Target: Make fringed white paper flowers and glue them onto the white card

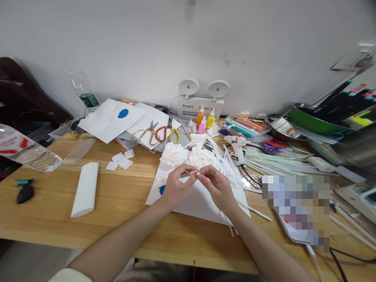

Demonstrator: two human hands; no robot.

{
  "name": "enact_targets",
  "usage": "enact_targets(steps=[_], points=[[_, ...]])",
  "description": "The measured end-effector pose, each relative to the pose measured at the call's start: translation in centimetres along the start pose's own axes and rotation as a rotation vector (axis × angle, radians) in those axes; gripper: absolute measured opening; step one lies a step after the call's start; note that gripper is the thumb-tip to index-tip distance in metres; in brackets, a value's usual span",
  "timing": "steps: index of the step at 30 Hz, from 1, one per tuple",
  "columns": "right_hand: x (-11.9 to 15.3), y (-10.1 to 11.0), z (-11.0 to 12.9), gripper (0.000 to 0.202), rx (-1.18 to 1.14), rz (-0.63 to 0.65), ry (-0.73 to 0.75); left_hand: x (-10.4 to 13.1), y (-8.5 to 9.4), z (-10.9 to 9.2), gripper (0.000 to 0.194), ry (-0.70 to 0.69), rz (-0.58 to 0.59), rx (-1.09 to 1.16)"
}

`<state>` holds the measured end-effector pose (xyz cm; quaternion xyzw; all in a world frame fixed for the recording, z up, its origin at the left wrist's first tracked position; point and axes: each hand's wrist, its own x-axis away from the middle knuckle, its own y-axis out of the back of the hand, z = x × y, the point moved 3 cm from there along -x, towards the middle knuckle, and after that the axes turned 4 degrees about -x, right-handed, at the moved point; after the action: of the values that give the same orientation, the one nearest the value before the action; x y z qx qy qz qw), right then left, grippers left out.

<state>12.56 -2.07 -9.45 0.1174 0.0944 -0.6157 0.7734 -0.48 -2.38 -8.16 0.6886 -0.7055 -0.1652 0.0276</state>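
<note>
L hand (177, 185) & R hand (216, 185) are pinching a small white strip (198, 172), prob. paper, likely handling light, bendy, easily creased; edges are prob. offering best hold.

L hand (180, 182) & R hand (214, 185) bare, wrists incl.; forearms (126, 233) bare too. L sleeve (70, 275): pale cream, plain, curved hem, only edge in view. Lap cloth (152, 270) greyish-beige, v. blurry.

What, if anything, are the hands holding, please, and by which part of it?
A small white piece, pinched in the fingertips of the left hand and the right hand; it is too small to tell which part each grips.
</note>
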Motion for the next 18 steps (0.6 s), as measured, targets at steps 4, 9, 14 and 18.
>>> enact_targets(steps=[4,9,14,18], points=[[-0.05,0.16,-0.15,0.009,-0.006,0.006,-0.013,0.03,0.06,-0.08,0.01,-0.011,0.001,0.031],[-0.12,0.07,0.07,0.008,-0.018,0.046,-0.011,-0.06,0.14,-0.05,0.011,-0.027,0.006,0.016],[-0.1,0.16,0.06,0.009,0.033,0.018,-0.015,-0.1,0.11,-0.03,0.012,-0.071,0.024,-0.009],[-0.14,0.38,0.01,0.009,0.073,-0.023,-0.017,-0.06,0.17,-0.13,0.012,-0.093,0.017,-0.024]])
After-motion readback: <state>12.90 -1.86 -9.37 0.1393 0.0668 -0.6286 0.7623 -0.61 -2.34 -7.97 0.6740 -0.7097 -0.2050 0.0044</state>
